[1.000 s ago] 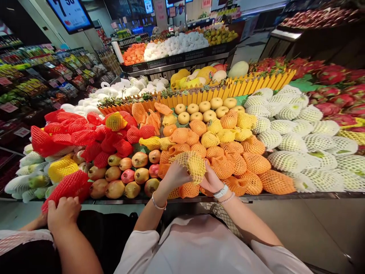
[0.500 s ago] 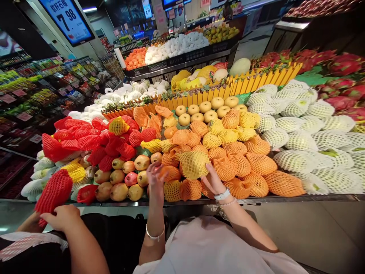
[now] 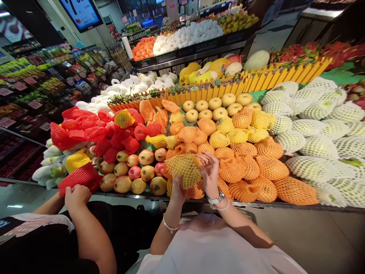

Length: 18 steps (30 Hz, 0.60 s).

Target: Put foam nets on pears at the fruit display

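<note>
A round fruit in a yellow foam net [image 3: 184, 170] is held up over the front of the display, between my two hands. My left hand [image 3: 178, 193] grips it from below, thumb up on the near side. At its right end, my right hand [image 3: 210, 173] has bent fingers against the edge of the net. Under and around it lie fruits in orange foam nets [image 3: 245, 167]. To the left are several bare pomegranates [image 3: 122, 183] in rows. What fruit is inside the yellow net cannot be made out.
A co-worker's hand [image 3: 76, 196] at left holds a red foam net [image 3: 81, 177]. Red nets [image 3: 97, 127] are piled behind. Fruits in white nets [image 3: 310, 133] fill the right side. Bare round pears [image 3: 219, 113] stand before a low yellow fence [image 3: 211, 92]. The display's front edge [image 3: 273, 205] runs below my hands.
My left hand has moved right from beside the netted fruit and taken hold of it from below. My right hand has shifted up along its right end. The view has swung slightly.
</note>
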Motion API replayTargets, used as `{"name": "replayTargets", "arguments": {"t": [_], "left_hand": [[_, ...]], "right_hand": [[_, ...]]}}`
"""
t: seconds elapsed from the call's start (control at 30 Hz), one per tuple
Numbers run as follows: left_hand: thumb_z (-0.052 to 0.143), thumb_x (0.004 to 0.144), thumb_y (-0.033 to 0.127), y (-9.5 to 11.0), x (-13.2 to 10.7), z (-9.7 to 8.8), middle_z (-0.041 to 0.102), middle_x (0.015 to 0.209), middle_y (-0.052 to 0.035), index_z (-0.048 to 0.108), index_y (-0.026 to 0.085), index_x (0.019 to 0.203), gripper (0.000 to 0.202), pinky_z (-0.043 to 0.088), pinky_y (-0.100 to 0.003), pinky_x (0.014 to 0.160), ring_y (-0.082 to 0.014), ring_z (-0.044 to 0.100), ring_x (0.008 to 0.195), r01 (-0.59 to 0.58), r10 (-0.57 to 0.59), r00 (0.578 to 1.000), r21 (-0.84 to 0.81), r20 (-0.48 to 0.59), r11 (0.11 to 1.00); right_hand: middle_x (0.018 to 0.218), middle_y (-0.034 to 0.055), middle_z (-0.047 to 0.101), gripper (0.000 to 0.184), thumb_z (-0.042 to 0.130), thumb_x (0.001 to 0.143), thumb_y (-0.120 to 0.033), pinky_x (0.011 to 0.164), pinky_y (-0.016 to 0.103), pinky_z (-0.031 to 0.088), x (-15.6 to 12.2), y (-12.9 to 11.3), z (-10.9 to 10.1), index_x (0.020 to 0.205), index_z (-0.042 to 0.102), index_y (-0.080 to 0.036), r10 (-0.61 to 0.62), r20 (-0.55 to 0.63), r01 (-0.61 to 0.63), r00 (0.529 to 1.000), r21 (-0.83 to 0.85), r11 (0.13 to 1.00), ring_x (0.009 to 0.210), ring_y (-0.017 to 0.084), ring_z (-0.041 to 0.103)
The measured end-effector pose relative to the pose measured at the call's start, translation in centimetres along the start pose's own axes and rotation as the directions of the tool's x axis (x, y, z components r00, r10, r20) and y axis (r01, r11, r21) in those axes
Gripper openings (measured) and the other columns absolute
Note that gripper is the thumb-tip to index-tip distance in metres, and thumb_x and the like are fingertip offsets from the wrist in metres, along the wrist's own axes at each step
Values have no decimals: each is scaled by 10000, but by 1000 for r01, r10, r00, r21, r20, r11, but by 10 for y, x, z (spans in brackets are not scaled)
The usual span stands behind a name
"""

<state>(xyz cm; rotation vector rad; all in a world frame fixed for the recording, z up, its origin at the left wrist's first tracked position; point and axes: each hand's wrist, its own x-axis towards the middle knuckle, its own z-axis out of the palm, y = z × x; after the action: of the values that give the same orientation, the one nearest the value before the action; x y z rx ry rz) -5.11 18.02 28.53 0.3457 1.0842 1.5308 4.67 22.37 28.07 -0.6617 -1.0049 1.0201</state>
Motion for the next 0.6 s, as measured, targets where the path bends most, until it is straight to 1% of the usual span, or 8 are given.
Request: {"name": "replayTargets", "arguments": {"t": [0.07, 0.1, 0.2, 0.3, 0.37, 0.4, 0.47, 0.6], "left_hand": [[788, 578, 605, -3, 2, -4, 487, 1377, -166, 383, 197, 1326, 943, 492, -447, 1030, -329, 501, 1276, -234, 236, 972, 207, 16, 950], [800, 585, 572, -3, 3, -7, 443, 1411, -166, 349, 214, 1342, 951, 461, -455, 1066, -325, 474, 1302, -358, 361, 931, 298, 48, 885], [851, 604, 393, -4, 11, -12, 335, 1460, -152, 241, 262, 1406, 1016, 365, -460, 1147, -302, 378, 1374, -661, 621, 738, 472, 265, 584], [804, 692, 277, -1, 19, -19, 326, 1441, -161, 159, 284, 1475, 1015, 364, -493, 1131, -291, 389, 1358, -814, 590, 570, 493, 573, 307], [798, 711, 268, 7, 20, -21, 329, 1457, -161, 130, 302, 1511, 1043, 242, -548, 1180, -302, 379, 1366, -831, 484, 548, 509, 682, 223], [809, 708, 293, 13, 17, -21, 320, 1482, -156, 112, 317, 1526, 1075, 141, -571, 1201, -316, 344, 1393, -826, 424, 556, 531, 715, 189], [773, 748, 437, 27, 6, -18, 247, 1552, -131, 75, 345, 1548, 1065, -26, -570, 1204, -328, 211, 1462, -810, 359, 582, 558, 729, 178], [536, 876, 610, 56, -23, 2, 172, 1591, -78, 113, 353, 1551, 838, 92, -535, 1209, -305, 142, 1484, -810, 580, 565, 526, 587, 258]], "right_hand": [[1398, 68, 431, 440, 583, 914, -465, 1096, 455, 392, -5, 0, 4, 1299, 445, -305, 246, -66, -223, 967, 245, 943, 1287, 214, 489], [1420, 68, 431, 523, 575, 890, -567, 1103, 460, 385, -8, -2, 6, 1320, 432, -306, 391, -43, -350, 919, 363, 864, 1315, 222, 466], [1427, 68, 476, 776, 584, 734, -793, 1122, 455, 375, -15, -12, 10, 1304, 483, -276, 678, 159, -643, 717, 526, 557, 1352, 254, 434], [1351, 72, 560, 828, 737, 553, -774, 1112, 448, 402, -16, -16, 12, 1162, 590, -234, 796, 221, -780, 563, 460, 424, 1326, 298, 461], [1311, 79, 591, 825, 788, 506, -726, 1102, 456, 419, -14, -13, 13, 1132, 599, -223, 838, 182, -808, 515, 428, 404, 1296, 311, 491], [1312, 88, 589, 834, 786, 513, -723, 1100, 458, 424, -12, -9, 12, 1146, 589, -217, 842, 158, -806, 516, 423, 414, 1285, 312, 501], [1351, 104, 556, 849, 746, 593, -717, 1099, 471, 427, -9, -1, 10, 1242, 536, -212, 794, 109, -756, 598, 405, 514, 1276, 306, 511], [1458, 92, 445, 826, 723, 738, -561, 1143, 485, 371, 1, 10, 2, 1423, 390, -241, 540, 48, -539, 840, 169, 825, 1360, 284, 420]]}}
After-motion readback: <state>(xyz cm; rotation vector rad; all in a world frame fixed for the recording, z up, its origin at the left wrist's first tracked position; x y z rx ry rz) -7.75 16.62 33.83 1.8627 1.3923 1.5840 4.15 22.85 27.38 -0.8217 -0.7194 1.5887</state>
